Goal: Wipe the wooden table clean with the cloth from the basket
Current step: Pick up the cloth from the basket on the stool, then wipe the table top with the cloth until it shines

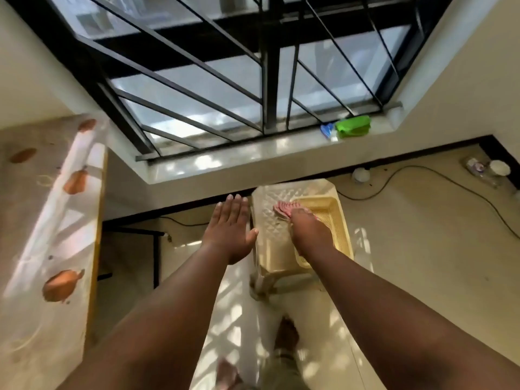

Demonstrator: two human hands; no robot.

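Note:
A pink and white cloth point(282, 208) lies at the far left corner of a shallow yellow basket point(336, 209), which sits on a beige plastic stool point(270, 235). My right hand point(308, 230) reaches into the basket with its fingers closed over the cloth's near end. My left hand point(232, 230) hovers flat beside the stool's left side, fingers straight and holding nothing. The wooden table point(42, 220) runs along the left edge of the view, with several orange-brown smears and scattered crumbs on its top.
A barred window with a glossy sill point(253, 153) is straight ahead; a green cloth point(354, 126) lies on the sill. A black cable point(422, 168) trails over the tiled floor at right, near small jars point(488, 170). My foot point(287, 336) stands below the stool.

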